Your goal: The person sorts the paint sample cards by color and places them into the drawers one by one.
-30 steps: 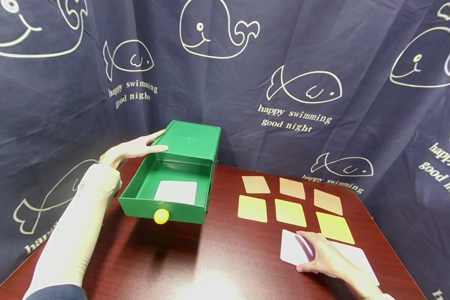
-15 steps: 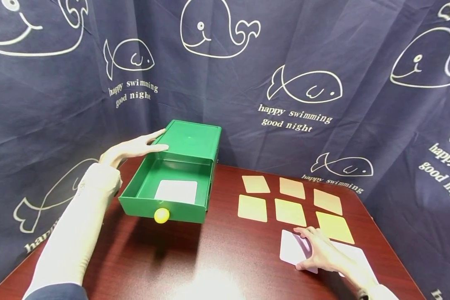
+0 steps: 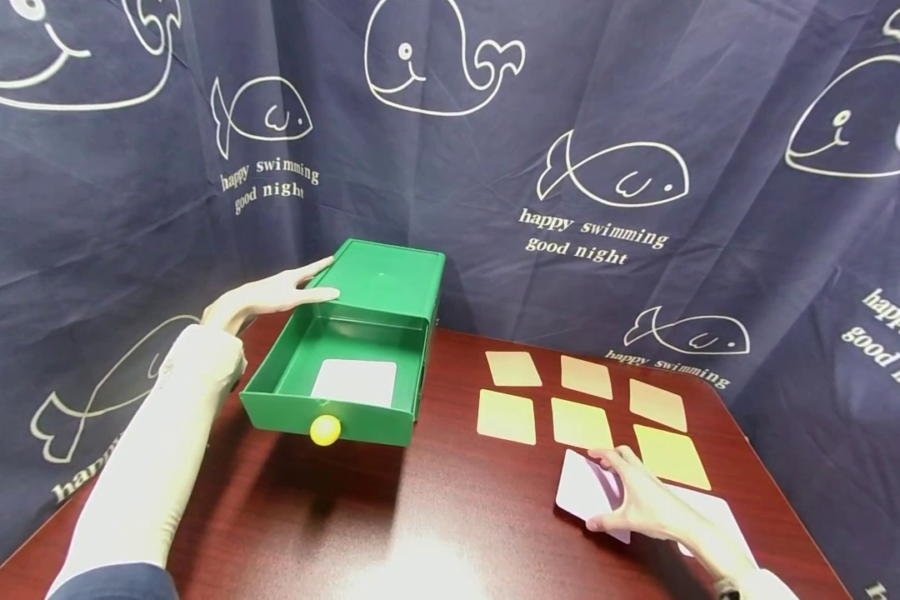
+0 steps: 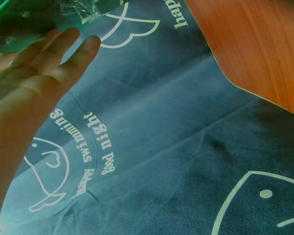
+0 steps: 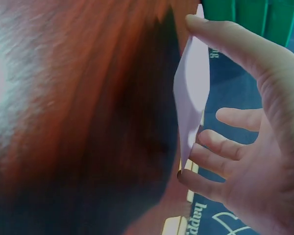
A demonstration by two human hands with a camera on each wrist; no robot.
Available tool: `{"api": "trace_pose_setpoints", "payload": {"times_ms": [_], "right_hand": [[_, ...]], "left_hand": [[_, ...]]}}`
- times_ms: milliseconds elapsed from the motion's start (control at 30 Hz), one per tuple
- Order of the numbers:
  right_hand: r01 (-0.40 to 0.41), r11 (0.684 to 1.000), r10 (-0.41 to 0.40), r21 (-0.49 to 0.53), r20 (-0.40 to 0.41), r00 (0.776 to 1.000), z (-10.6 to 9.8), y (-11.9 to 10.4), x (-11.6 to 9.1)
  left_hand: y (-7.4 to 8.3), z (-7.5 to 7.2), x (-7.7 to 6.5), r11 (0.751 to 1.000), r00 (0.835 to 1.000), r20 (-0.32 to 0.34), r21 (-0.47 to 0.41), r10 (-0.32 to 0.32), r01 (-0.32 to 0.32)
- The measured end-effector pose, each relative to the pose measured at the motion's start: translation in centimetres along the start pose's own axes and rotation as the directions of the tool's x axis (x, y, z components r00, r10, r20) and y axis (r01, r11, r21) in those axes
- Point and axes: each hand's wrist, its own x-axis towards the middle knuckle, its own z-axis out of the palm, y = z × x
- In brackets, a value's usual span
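Observation:
My right hand [image 3: 639, 498] pinches a white square card [image 3: 583, 487] by two opposite edges, thumb on the near edge and fingertips on the far one. The card is tilted just over the table; in the right wrist view, the card [image 5: 193, 83] appears bowed between thumb and fingers. At the left, my left hand [image 3: 264, 295] rests with extended fingers against the left edge of a green drawer box [image 3: 390, 277]. Its drawer [image 3: 273, 358], with a yellow ball knob [image 3: 326, 430], is pulled out. Another white card [image 3: 354, 382] lies flat inside.
Several yellow and pale orange cards [image 3: 506, 417] lie in two rows on the dark red table [image 3: 465, 500]. One more white card [image 3: 729, 521] lies partly under my right forearm. A dark blue curtain [image 3: 465, 183] with fish drawings hangs behind.
My right hand has shifted slightly left and the white card in it has tilted up from the table. My left hand and the drawer box stay as they were.

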Motion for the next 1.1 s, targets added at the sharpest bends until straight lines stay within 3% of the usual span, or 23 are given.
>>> {"api": "trace_pose_setpoints", "payload": {"times_ms": [300,533,1100], "right_hand": [[-0.071,0.997,0.070,0.042,0.012,0.997,-1.3,-2.5,2.0],[0.004,0.994,-0.004,0.105,-0.004,1.000,-2.2,-4.5,4.5],[0.151,0.987,-0.150,0.058,-0.022,0.988,-4.2,-8.9,9.8]], "left_hand": [[-0.3,0.0,-0.1,1.000,1.000,-0.001,0.016,0.005,-0.005],[-0.3,0.0,-0.1,0.999,1.000,-0.015,0.049,0.025,-0.024],[-0.2,-0.1,0.4,0.998,1.000,-0.006,0.056,0.031,-0.030]]}}
